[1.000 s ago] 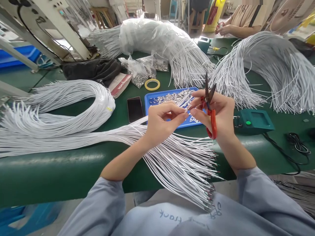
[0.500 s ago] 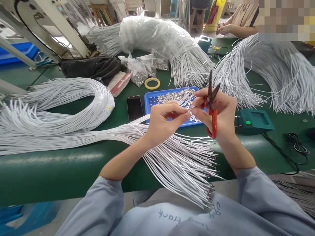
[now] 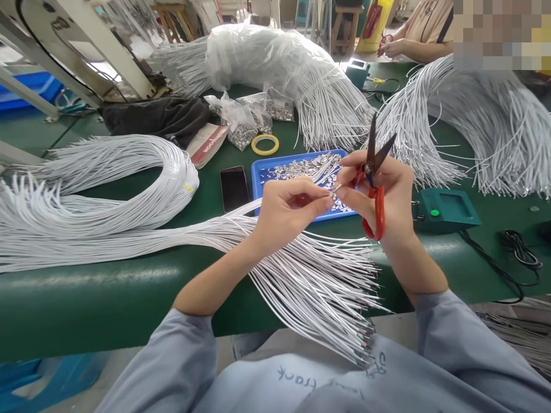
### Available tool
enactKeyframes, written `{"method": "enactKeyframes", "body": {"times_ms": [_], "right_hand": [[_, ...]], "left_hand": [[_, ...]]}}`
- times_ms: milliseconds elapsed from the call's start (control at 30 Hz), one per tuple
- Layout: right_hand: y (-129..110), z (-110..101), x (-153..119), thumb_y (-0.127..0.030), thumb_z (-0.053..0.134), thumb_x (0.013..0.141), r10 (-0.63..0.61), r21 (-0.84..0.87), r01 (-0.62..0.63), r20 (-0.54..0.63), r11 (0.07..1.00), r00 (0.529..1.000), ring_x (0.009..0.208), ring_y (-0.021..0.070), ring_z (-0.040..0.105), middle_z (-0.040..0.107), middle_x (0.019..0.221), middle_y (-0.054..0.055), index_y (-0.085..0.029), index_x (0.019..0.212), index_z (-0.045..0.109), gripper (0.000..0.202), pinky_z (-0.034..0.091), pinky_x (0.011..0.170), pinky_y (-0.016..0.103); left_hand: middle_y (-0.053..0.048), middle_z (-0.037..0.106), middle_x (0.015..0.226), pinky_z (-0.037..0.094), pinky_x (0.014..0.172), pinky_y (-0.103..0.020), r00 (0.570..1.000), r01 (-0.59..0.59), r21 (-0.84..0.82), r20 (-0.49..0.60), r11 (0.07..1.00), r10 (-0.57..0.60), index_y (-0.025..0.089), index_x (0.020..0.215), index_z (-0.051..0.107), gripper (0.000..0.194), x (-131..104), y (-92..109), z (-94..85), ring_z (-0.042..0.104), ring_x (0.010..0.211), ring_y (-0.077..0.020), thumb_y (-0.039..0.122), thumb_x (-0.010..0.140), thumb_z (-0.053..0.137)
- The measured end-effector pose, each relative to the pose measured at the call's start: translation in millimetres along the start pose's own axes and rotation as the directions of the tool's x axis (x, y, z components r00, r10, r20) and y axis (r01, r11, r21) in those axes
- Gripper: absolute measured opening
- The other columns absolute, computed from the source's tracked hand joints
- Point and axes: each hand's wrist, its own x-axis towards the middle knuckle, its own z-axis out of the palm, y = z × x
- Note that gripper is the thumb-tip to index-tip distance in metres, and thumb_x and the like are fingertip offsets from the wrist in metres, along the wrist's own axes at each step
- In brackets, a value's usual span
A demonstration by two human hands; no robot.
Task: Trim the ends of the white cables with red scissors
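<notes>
My left hand (image 3: 284,213) is closed in a pinch on the end of a white cable, above the near side of a blue tray (image 3: 256,182). Right at those fingertips, the thumb and forefinger of my right hand (image 3: 395,198) meet the cable tip (image 3: 337,189). Red-handled scissors (image 3: 379,213) hang in my right hand, dark blades parted and pointing up. Small silvery metal pieces (image 3: 301,166) and a few white cable ends lie in the tray. Under my forearms a thick bundle of white cables (image 3: 310,287) fans out, dark and coloured wire ends toward my lap.
Coiled white cables (image 3: 172,198) lie left; larger bundles (image 3: 456,109) stand behind and right. Around the tray are a phone (image 3: 235,189), yellow tape roll (image 3: 265,144), bags of metal parts (image 3: 241,129) and a green device (image 3: 450,209) with a cord. Another person's hands (image 3: 391,49) work beyond.
The scissors have tilted slightly to the right, and their blades look a little wider apart. Both hands keep nearly the same place at the cable tip.
</notes>
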Motion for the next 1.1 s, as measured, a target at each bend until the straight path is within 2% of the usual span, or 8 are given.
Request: {"method": "enactKeyframes", "body": {"times_ms": [200, 333, 567, 667, 767, 900, 967, 1100], "right_hand": [[1, 1, -1, -0.009, 0.07, 0.071, -0.011, -0.007, 0.011, -0.022, 1.0, 1.0, 0.064, 0.0098, 0.059, 0.064, 0.071, -0.006, -0.028, 0.095, 0.068, 0.031, 0.052, 0.061, 0.026], [1, 1, 1, -0.001, 0.065, 0.066, -0.033, 0.072, 0.034, -0.014, 0.997, 0.999, 0.061, 0.0073, 0.058, 0.064, 0.069, -0.007, -0.024, 0.094, 0.068, 0.036, 0.052, 0.06, 0.023], [4, 0, 2, -0.008, 0.07, 0.069, -0.06, 0.06, 0.059, 0.013, 0.996, 0.998, 0.062, 0.0071, 0.059, 0.066, 0.071, -0.007, -0.026, 0.096, 0.068, 0.032, 0.049, 0.056, 0.021], [3, 0, 3, -0.011, 0.069, 0.073, -0.069, 0.03, 0.069, -0.018, 0.997, 0.997, 0.065, 0.0082, 0.061, 0.068, 0.073, -0.006, -0.026, 0.096, 0.068, 0.028, 0.05, 0.061, 0.024], [-1, 1, 2, -0.013, 0.066, 0.079, -0.08, 0.019, 0.081, -0.047, 0.997, 0.996, 0.068, 0.0101, 0.066, 0.07, 0.075, -0.004, -0.025, 0.096, 0.067, 0.021, 0.051, 0.061, 0.025], [-5, 5, -1, -0.028, 0.065, 0.084, -0.098, -0.041, 0.096, -0.059, 0.995, 0.993, 0.062, 0.0111, 0.064, 0.069, 0.072, -0.003, -0.026, 0.094, 0.065, 0.01, 0.052, 0.059, 0.027], [-5, 5, -3, -0.031, 0.069, 0.082, -0.097, -0.065, 0.093, -0.053, 0.994, 0.994, 0.063, 0.0118, 0.064, 0.069, 0.074, -0.003, -0.025, 0.096, 0.066, 0.016, 0.052, 0.06, 0.029], [-5, 6, -4, -0.025, 0.079, 0.071, -0.068, -0.15, 0.058, -0.068, 0.987, 0.995, 0.064, 0.012, 0.06, 0.068, 0.074, -0.004, -0.026, 0.092, 0.067, 0.024, 0.047, 0.058, 0.029]], "left_hand": [[0.0, 0.065, 0.062, 0.041, 0.048, -0.02, 0.998, 0.057, -0.062, 0.031, 0.996, -0.056, 0.017, 0.071, 0.074, 0.018, 0, -1, 2.9, 0.052, 0.054, -0.0064, 0.035, 0.072, 0.079], [0.0, 0.065, 0.061, 0.04, 0.048, -0.02, 0.994, 0.09, -0.114, 0.075, 0.989, -0.081, 0.017, 0.071, 0.073, 0.023, 1, -3, 2.5, 0.053, 0.055, -0.0072, 0.04, 0.075, 0.076], [0.0, 0.058, 0.055, 0.035, 0.048, -0.021, 0.97, 0.164, -0.121, 0.201, 0.979, -0.138, 0.014, 0.062, 0.068, 0.037, 3, -4, -1.0, 0.046, 0.051, -0.0061, 0.046, 0.08, 0.07], [0.0, 0.062, 0.06, 0.038, 0.05, -0.021, 0.993, 0.081, -0.109, 0.097, 0.991, -0.071, 0.017, 0.069, 0.071, 0.025, 3, -6, -1.0, 0.051, 0.056, -0.0073, 0.04, 0.078, 0.073], [0.0, 0.065, 0.064, 0.036, 0.049, -0.022, 1.0, -0.016, -0.012, -0.024, 1.0, 0.015, 0.019, 0.071, 0.073, 0.02, 2, -9, -0.9, 0.05, 0.057, -0.0076, 0.038, 0.072, 0.079], [0.0, 0.065, 0.063, 0.031, 0.048, -0.023, 0.994, -0.075, 0.106, -0.07, 0.992, 0.083, 0.02, 0.07, 0.072, 0.022, 3, -10, -1.4, 0.044, 0.055, -0.0071, 0.039, 0.067, 0.082], [0.001, 0.064, 0.063, 0.029, 0.049, -0.024, 0.992, -0.085, 0.143, -0.08, 0.986, 0.097, 0.019, 0.069, 0.071, 0.021, 3, -11, -0.7, 0.042, 0.055, -0.007, 0.038, 0.07, 0.08], [0.001, 0.061, 0.06, 0.027, 0.048, -0.024, 0.981, -0.127, 0.221, -0.113, 0.967, 0.155, 0.017, 0.066, 0.068, 0.024, 2, -9, 2.4, 0.039, 0.053, -0.0064, 0.038, 0.073, 0.078]]}}
